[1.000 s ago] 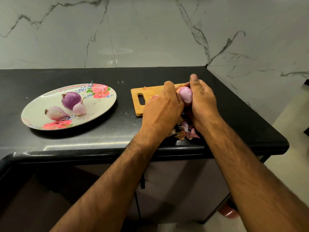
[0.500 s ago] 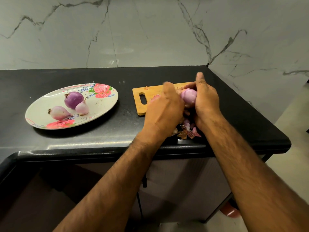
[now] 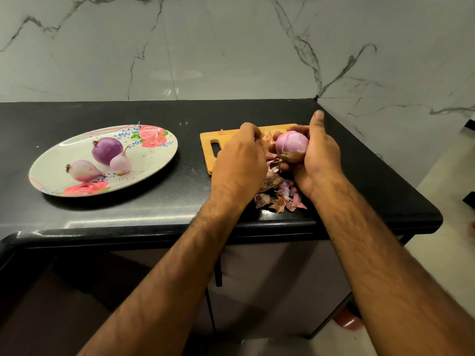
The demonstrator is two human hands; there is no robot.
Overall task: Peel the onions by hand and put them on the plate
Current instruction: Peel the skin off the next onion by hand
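My right hand (image 3: pixel 318 160) grips a pink, partly peeled onion (image 3: pixel 291 143) above the wooden cutting board (image 3: pixel 207 150); a brown flap of skin hangs at the onion's lower end. My left hand (image 3: pixel 239 160) sits just left of the onion with curled fingers that pinch a small piece of onion skin (image 3: pixel 267 137). On the left stands the floral plate (image 3: pixel 154 160), which holds three peeled onions: a dark purple one (image 3: pixel 107 150), a small pale one (image 3: pixel 120 163) and a longer pale one (image 3: pixel 83 171).
A heap of torn onion skins (image 3: pixel 279 194) lies between my hands near the front edge of the black counter (image 3: pixel 180 201). A marble wall rises behind, and the counter ends at the right by another wall.
My hands have drawn apart: the left hand has pulled a piece of skin off to the left, and more of the onion shows in my right hand.
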